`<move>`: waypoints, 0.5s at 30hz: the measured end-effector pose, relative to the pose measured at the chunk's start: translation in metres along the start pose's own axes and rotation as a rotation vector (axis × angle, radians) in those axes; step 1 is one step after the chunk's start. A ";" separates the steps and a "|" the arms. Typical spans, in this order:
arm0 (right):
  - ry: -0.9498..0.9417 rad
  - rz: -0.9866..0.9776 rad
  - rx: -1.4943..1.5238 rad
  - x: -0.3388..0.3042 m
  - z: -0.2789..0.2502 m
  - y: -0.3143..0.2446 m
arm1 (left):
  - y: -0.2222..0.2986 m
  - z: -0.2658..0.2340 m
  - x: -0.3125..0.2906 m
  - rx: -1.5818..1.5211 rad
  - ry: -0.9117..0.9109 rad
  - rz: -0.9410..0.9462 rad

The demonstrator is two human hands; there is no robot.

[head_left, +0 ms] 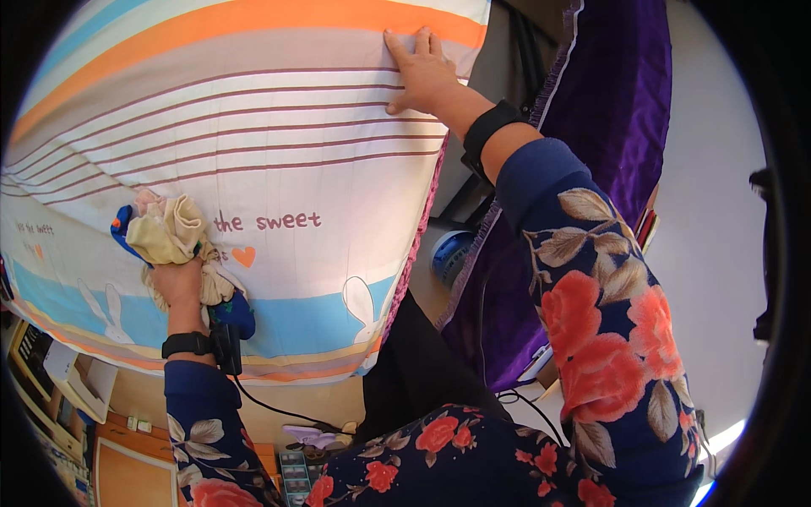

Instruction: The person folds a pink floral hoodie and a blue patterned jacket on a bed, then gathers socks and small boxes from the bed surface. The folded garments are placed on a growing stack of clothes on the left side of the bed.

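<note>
A striped bed sheet (279, 190) in white, orange, brown and light blue, with rabbit and heart prints, spreads over the bed before me. My left hand (179, 283) is closed around a crumpled bunch of small cloth garments (169, 232), cream, pink and blue, which look like socks. The bunch is over the sheet's lower left part; whether it touches the sheet I cannot tell. Near the sheet's far right corner, my right hand (425, 74) lies open on the fabric with fingers spread and nothing in them.
Along the right hangs a purple cloth (608, 127) with a fringed edge. A round blue and white object (454, 256) sits between it and the bed. At the lower left stand a white open box (80, 380) and shelf-like furniture. A black cable (287, 411) runs from my left wrist.
</note>
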State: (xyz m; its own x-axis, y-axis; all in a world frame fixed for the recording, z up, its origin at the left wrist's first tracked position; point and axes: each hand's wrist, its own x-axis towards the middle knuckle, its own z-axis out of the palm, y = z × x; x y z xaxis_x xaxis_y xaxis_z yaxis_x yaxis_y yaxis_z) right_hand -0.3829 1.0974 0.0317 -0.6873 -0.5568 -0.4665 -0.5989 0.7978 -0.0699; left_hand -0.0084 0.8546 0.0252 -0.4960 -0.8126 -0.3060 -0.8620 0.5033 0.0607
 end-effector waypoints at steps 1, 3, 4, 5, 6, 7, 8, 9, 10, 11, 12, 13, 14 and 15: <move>-0.004 0.002 0.000 0.001 0.001 0.000 | 0.002 0.000 0.000 -0.013 -0.001 -0.019; -0.014 0.013 -0.008 0.001 0.001 -0.001 | 0.003 0.001 0.000 -0.036 0.033 -0.021; -0.017 0.016 -0.015 0.001 0.001 -0.001 | 0.004 0.002 -0.002 -0.045 0.071 -0.009; -0.020 0.022 -0.022 0.001 0.001 -0.001 | 0.004 0.002 -0.003 -0.031 0.089 -0.035; -0.023 0.019 -0.025 0.001 0.000 -0.002 | 0.005 0.003 -0.005 -0.071 0.128 -0.021; -0.022 0.015 -0.029 0.000 -0.001 -0.002 | 0.005 0.003 -0.006 -0.091 0.152 -0.048; -0.020 0.014 -0.049 0.001 -0.002 -0.003 | 0.006 0.003 -0.007 -0.117 0.187 -0.076; -0.042 0.013 -0.026 0.001 -0.002 -0.004 | 0.007 0.002 -0.006 -0.098 0.152 -0.070; -0.055 0.012 -0.024 0.001 -0.003 -0.004 | 0.008 0.000 -0.007 -0.091 0.136 -0.067; -0.056 0.017 -0.040 0.002 -0.005 -0.004 | 0.010 -0.002 -0.007 -0.089 0.109 -0.087; -0.091 0.022 -0.037 0.003 -0.006 -0.005 | 0.012 -0.005 -0.008 -0.103 0.085 -0.080; -0.106 0.033 -0.055 0.003 -0.007 -0.006 | 0.014 -0.008 -0.008 -0.106 0.103 -0.083; -0.120 0.039 -0.057 0.004 -0.008 -0.006 | 0.017 -0.011 -0.008 -0.103 0.108 -0.107; -0.129 0.044 -0.065 0.004 -0.010 -0.008 | 0.020 -0.013 -0.009 -0.070 0.073 -0.165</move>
State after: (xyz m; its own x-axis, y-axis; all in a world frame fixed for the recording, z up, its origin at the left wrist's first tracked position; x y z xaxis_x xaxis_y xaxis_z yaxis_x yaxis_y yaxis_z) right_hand -0.3848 1.0871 0.0389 -0.6571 -0.4839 -0.5780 -0.5975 0.8018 0.0079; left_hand -0.0225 0.8683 0.0418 -0.3516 -0.9027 -0.2480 -0.9361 0.3420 0.0823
